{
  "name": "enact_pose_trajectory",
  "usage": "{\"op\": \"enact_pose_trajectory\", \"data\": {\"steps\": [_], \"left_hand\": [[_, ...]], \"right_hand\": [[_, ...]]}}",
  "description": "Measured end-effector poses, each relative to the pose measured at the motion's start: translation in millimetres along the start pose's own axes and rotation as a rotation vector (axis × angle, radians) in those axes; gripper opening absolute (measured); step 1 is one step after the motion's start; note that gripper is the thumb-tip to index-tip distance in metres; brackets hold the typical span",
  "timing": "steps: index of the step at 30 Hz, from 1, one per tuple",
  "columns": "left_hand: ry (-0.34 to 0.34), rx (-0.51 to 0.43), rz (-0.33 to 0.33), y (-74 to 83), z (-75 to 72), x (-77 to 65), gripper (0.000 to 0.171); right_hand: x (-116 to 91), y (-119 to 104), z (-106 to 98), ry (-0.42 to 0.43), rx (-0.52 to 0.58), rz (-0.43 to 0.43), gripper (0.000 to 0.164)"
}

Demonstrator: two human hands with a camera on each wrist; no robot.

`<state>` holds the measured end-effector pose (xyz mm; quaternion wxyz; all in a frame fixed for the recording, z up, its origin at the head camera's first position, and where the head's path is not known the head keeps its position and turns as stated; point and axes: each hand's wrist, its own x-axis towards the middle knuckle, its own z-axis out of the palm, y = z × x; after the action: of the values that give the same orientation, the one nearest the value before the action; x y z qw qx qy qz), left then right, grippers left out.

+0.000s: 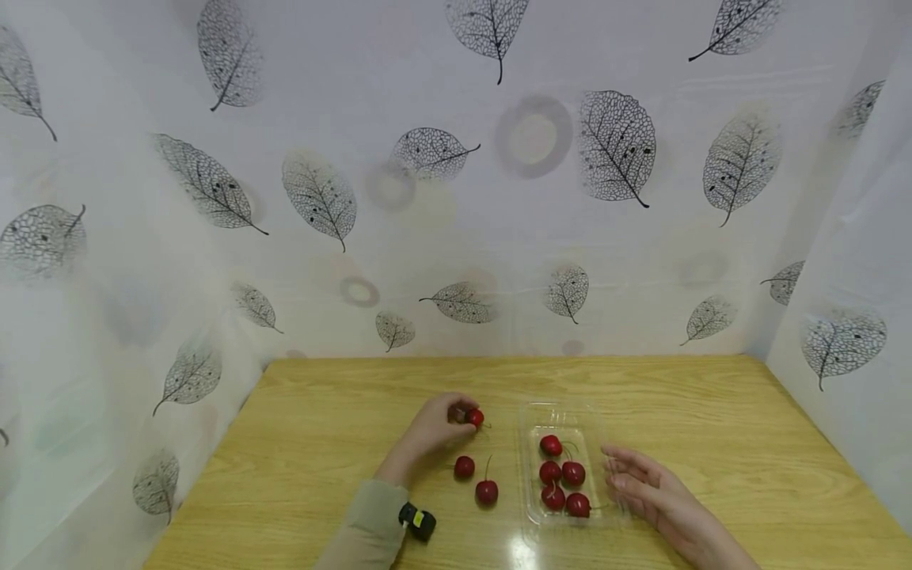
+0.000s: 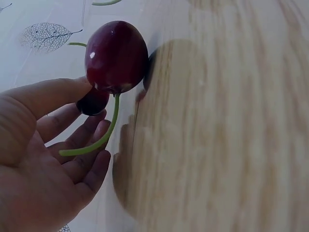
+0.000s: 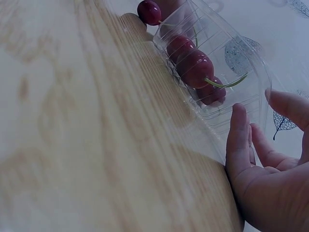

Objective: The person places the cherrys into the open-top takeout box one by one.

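My left hand (image 1: 436,427) pinches a red cherry (image 1: 474,417) between thumb and fingers, low over the table left of the clear plastic box. In the left wrist view that held cherry (image 2: 93,102) is partly hidden behind a nearer cherry (image 2: 117,57) with a curved green stem. Two loose cherries lie close to the hand, one dark (image 1: 465,467) and one with its stem pointing up (image 1: 488,492). Inside the clear plastic box (image 1: 529,491) are several cherries (image 1: 573,473). At the box's right side, my right hand (image 1: 659,499) is open, fingertips right at the rim.
A wood-grain table (image 1: 306,443) carries everything. Behind it and along both sides hang pale sheets (image 1: 456,237) printed with dark leaves. A black wrist device (image 1: 418,522) sits at the left sleeve.
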<state>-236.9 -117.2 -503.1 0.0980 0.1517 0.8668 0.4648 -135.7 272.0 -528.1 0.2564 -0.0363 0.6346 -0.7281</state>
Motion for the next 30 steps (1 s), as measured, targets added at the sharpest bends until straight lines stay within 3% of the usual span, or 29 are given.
{"op": "enact_pose_trajectory", "data": {"steps": [10, 30], "left_hand": [[-0.001, 0.0, 0.039, 10.3, -1.2, -4.9, 0.039], [0.01, -0.026, 0.166, 43.8, 8.9, -11.1, 0.04]], "right_hand": [[-0.4, -0.8, 1.0, 0.004, -0.023, 0.011, 0.061], [-1.1, -1.3, 0.5, -0.027, 0.021, -0.024, 0.042]]}}
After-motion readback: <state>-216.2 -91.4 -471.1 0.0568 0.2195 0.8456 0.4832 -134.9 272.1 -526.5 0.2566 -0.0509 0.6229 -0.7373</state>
